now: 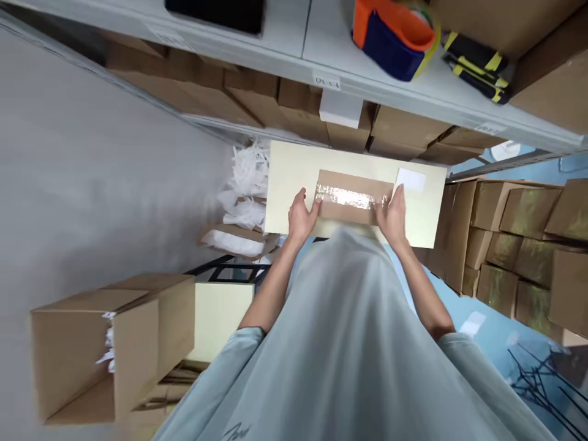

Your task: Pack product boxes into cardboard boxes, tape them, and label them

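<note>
A brown cardboard box (351, 213), sealed with shiny clear tape along its top, lies on a cream tabletop (289, 165). My left hand (302, 217) grips its left end, with the thumb against the box. At the opposite end, my right hand (392, 217) holds the box, its fingers along the right side. A white paper slip (411, 179) lies on the tabletop just beyond my right fingertips.
Above the table runs a grey shelf (285, 49) carrying a tape dispenser (395, 40) and black-and-yellow cutters (480, 67). An open carton (138, 343) stands at lower left. Shredded white paper (250, 168) is heaped left of the table. Stacked boxes (519, 239) fill the right.
</note>
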`<move>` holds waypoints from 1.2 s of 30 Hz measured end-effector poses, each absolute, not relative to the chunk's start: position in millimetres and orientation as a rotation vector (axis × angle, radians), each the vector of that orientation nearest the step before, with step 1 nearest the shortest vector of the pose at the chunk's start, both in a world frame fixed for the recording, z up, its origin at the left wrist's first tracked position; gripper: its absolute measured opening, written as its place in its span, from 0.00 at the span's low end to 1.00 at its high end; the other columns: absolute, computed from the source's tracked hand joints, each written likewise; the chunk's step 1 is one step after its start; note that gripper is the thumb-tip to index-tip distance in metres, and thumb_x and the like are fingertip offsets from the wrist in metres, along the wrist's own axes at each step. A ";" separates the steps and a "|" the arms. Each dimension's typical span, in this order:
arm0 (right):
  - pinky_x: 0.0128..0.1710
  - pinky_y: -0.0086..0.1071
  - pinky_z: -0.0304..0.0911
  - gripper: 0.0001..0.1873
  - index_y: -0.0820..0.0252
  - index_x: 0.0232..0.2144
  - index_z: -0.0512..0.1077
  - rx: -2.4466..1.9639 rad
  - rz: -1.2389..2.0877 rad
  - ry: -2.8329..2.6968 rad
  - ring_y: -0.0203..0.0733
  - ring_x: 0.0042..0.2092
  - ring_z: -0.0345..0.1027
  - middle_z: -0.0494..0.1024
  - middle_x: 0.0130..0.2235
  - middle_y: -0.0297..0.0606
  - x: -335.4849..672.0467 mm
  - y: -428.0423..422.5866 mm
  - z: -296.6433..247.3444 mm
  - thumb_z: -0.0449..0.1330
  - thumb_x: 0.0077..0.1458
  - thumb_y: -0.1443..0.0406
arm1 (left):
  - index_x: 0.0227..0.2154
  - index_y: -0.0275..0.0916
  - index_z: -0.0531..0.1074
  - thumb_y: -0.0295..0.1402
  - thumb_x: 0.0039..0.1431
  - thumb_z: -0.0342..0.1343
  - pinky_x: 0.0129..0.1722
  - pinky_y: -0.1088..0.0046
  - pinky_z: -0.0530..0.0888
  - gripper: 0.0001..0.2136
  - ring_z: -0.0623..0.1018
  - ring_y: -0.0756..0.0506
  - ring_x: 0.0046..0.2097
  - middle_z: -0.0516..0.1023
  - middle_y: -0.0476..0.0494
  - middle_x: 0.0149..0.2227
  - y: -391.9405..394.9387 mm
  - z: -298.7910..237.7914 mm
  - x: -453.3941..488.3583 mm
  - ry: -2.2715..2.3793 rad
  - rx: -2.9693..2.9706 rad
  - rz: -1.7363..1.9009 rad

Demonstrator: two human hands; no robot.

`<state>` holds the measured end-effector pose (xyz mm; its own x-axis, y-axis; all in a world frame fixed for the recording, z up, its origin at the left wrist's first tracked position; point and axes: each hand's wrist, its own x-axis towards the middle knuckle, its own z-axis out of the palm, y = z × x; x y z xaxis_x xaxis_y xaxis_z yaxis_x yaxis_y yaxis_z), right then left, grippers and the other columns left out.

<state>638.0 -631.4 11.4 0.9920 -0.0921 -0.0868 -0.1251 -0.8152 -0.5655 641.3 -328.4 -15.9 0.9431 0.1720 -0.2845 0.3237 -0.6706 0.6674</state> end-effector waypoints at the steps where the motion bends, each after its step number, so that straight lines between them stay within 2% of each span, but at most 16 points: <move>1: 0.83 0.61 0.49 0.59 0.77 0.83 0.39 -2.480 0.163 0.230 0.65 0.85 0.45 0.49 0.83 0.69 621.2 -623.4 1.9 0.40 0.74 0.33 | 0.74 0.31 0.67 0.46 0.78 0.54 0.72 0.54 0.74 0.30 0.80 0.31 0.71 0.78 0.24 0.71 -334.3 -12.8 637.9 0.355 2.314 -0.264; 3: 0.82 0.57 0.51 0.64 0.81 0.82 0.40 -2.407 0.272 0.374 0.65 0.85 0.46 0.49 0.83 0.72 606.2 -609.9 -10.5 0.43 0.72 0.31 | 0.71 0.36 0.71 0.49 0.79 0.52 0.69 0.54 0.76 0.28 0.82 0.30 0.67 0.83 0.28 0.66 -349.9 -4.9 637.8 0.381 2.339 -0.279; 5: 0.80 0.56 0.56 0.65 0.81 0.82 0.39 -2.383 0.331 0.496 0.66 0.83 0.51 0.52 0.82 0.73 609.5 -602.2 -15.5 0.47 0.71 0.31 | 0.68 0.36 0.73 0.56 0.78 0.54 0.66 0.50 0.77 0.31 0.83 0.26 0.65 0.85 0.27 0.61 -365.7 0.6 644.9 0.441 2.397 -0.316; 7: 0.76 0.53 0.63 0.62 0.78 0.82 0.39 -2.377 0.406 0.587 0.65 0.79 0.61 0.60 0.80 0.71 620.3 -600.8 -16.4 0.49 0.72 0.33 | 0.65 0.33 0.74 0.62 0.72 0.59 0.62 0.47 0.77 0.36 0.84 0.21 0.62 0.86 0.22 0.56 -376.9 0.2 655.2 0.501 2.449 -0.380; 9: 0.71 0.50 0.68 0.53 0.74 0.82 0.44 -2.354 0.472 0.641 0.63 0.74 0.70 0.71 0.74 0.68 629.7 -603.6 -16.5 0.47 0.76 0.38 | 0.60 0.30 0.76 0.65 0.64 0.66 0.58 0.48 0.77 0.40 0.84 0.19 0.59 0.86 0.18 0.52 -380.3 -6.7 664.8 0.541 2.480 -0.432; 10: 0.69 0.49 0.69 0.48 0.72 0.81 0.48 -2.340 0.479 0.652 0.62 0.72 0.72 0.75 0.71 0.66 632.7 -605.9 -16.9 0.44 0.78 0.41 | 0.57 0.30 0.77 0.65 0.62 0.68 0.56 0.51 0.77 0.39 0.84 0.20 0.56 0.87 0.19 0.49 -378.6 -11.5 668.4 0.547 2.484 -0.438; 12: 0.69 0.50 0.69 0.41 0.69 0.78 0.56 -2.307 0.441 0.633 0.60 0.70 0.74 0.80 0.67 0.63 634.8 -611.0 -18.5 0.37 0.81 0.46 | 0.48 0.35 0.79 0.62 0.65 0.67 0.52 0.58 0.76 0.30 0.85 0.27 0.51 0.87 0.28 0.43 -369.1 -21.4 672.7 0.508 2.453 -0.428; 15: 0.70 0.49 0.67 0.39 0.67 0.74 0.63 -2.256 0.355 0.524 0.56 0.70 0.74 0.80 0.67 0.61 633.1 -618.1 -20.1 0.31 0.81 0.49 | 0.37 0.39 0.79 0.52 0.75 0.58 0.46 0.68 0.73 0.21 0.81 0.39 0.42 0.84 0.42 0.34 -348.2 -29.7 674.6 0.369 2.337 -0.426; 17: 0.72 0.47 0.66 0.39 0.67 0.73 0.64 -2.230 0.346 0.487 0.53 0.70 0.73 0.79 0.68 0.60 631.2 -621.7 -18.6 0.32 0.81 0.48 | 0.41 0.37 0.82 0.47 0.77 0.56 0.45 0.72 0.73 0.18 0.80 0.43 0.42 0.85 0.44 0.35 -337.3 -29.3 675.6 0.277 2.237 -0.436; 19: 0.73 0.46 0.65 0.38 0.67 0.73 0.64 -2.216 0.368 0.516 0.54 0.72 0.71 0.77 0.71 0.61 628.8 -624.2 -14.1 0.36 0.81 0.47 | 0.51 0.35 0.82 0.43 0.76 0.56 0.48 0.73 0.75 0.17 0.82 0.43 0.46 0.88 0.42 0.44 -330.7 -25.1 676.8 0.192 2.158 -0.429; 21: 0.74 0.47 0.65 0.38 0.65 0.73 0.65 -2.200 0.366 0.522 0.54 0.72 0.71 0.75 0.72 0.59 625.4 -625.6 -7.4 0.41 0.80 0.45 | 0.58 0.34 0.81 0.40 0.76 0.55 0.54 0.71 0.77 0.19 0.82 0.42 0.51 0.88 0.36 0.52 -325.3 -18.7 677.4 0.101 2.142 -0.411; 24: 0.74 0.48 0.65 0.37 0.63 0.71 0.69 -2.228 0.234 0.391 0.55 0.72 0.70 0.77 0.69 0.57 619.3 -626.2 4.2 0.48 0.77 0.43 | 0.60 0.34 0.81 0.39 0.75 0.53 0.61 0.63 0.78 0.20 0.82 0.37 0.56 0.86 0.31 0.58 -312.6 -8.1 675.9 -0.026 2.188 -0.375; 27: 0.74 0.49 0.66 0.37 0.62 0.67 0.73 -2.323 0.081 0.299 0.56 0.73 0.66 0.75 0.68 0.59 615.9 -625.6 12.2 0.53 0.74 0.41 | 0.66 0.37 0.78 0.37 0.74 0.53 0.64 0.60 0.79 0.23 0.83 0.36 0.59 0.86 0.34 0.62 -295.5 -0.3 670.8 -0.088 2.146 -0.342; 29: 0.70 0.49 0.71 0.36 0.61 0.66 0.74 -2.358 0.036 0.288 0.56 0.71 0.69 0.74 0.67 0.59 615.5 -623.6 11.9 0.56 0.73 0.41 | 0.70 0.39 0.75 0.35 0.73 0.53 0.65 0.61 0.79 0.26 0.84 0.38 0.61 0.85 0.37 0.64 -286.7 0.6 665.3 -0.062 2.098 -0.314; 32: 0.64 0.48 0.77 0.29 0.61 0.60 0.76 -2.331 0.049 0.286 0.55 0.64 0.76 0.77 0.65 0.58 612.4 -615.3 0.7 0.59 0.71 0.46 | 0.70 0.38 0.75 0.32 0.71 0.51 0.67 0.62 0.78 0.26 0.85 0.39 0.62 0.85 0.37 0.64 -279.9 -7.0 654.0 0.052 2.075 -0.287; 36: 0.63 0.47 0.79 0.19 0.60 0.55 0.77 -2.281 0.218 0.399 0.51 0.58 0.83 0.86 0.58 0.52 593.7 -592.0 -26.6 0.55 0.72 0.57 | 0.64 0.34 0.78 0.30 0.70 0.52 0.63 0.63 0.81 0.23 0.87 0.38 0.62 0.88 0.34 0.59 -273.2 -29.0 636.1 0.209 2.068 -0.380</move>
